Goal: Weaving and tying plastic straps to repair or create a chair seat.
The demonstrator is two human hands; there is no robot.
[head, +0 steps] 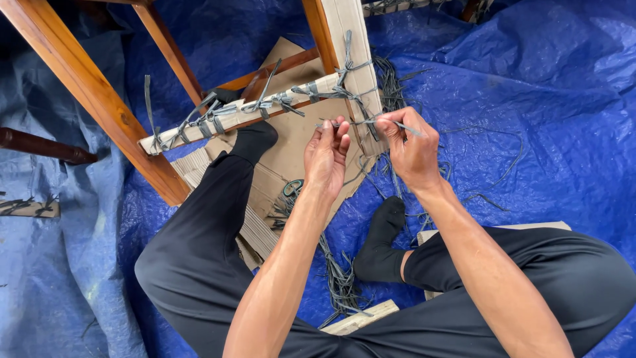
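A: Thin grey plastic strip [371, 121], pulled taut between both hands, just in front of the pale cardboard-wrapped upright of the wooden frame [354, 46].

B: Held how?

A: Pinched at each end. Left hand [326, 158] raised, fingers [334, 129] closed together on the strip's left end. Right hand [414, 154] curled into a loose fist, fingers [397, 129] clamped on the right end, a short tail of strip poking out past the knuckles.

B: And around the strip?

A: More grey strips, knotted around the upright and along the pale cardboard-wrapped crossbar [232, 116] running down to the left. Loose ends sticking up from the knots. Crossbar joined at its lower left to a reddish-brown varnished wooden leg [99, 99], slanting across the upper left.

B: Underneath?

A: Flat sheet of brown cardboard [291, 149] beneath the frame, a corrugated piece at its lower left edge. Small dark ring-handled tool [292, 188] on the cardboard just below the left wrist; kind hard to tell. Heap of loose grey strips [341, 282] trailing over the floor between the legs, more scattered to the right of the upright.

B: Legs?

A: Black trousers, black socks. Left foot [255, 140] resting on the cardboard under the crossbar, right foot [381, 245] tucked in near the loose strips. Pale wooden board [361, 318] by the right knee. Crumpled blue plastic tarpaulin [530, 99] spread over the floor all around.
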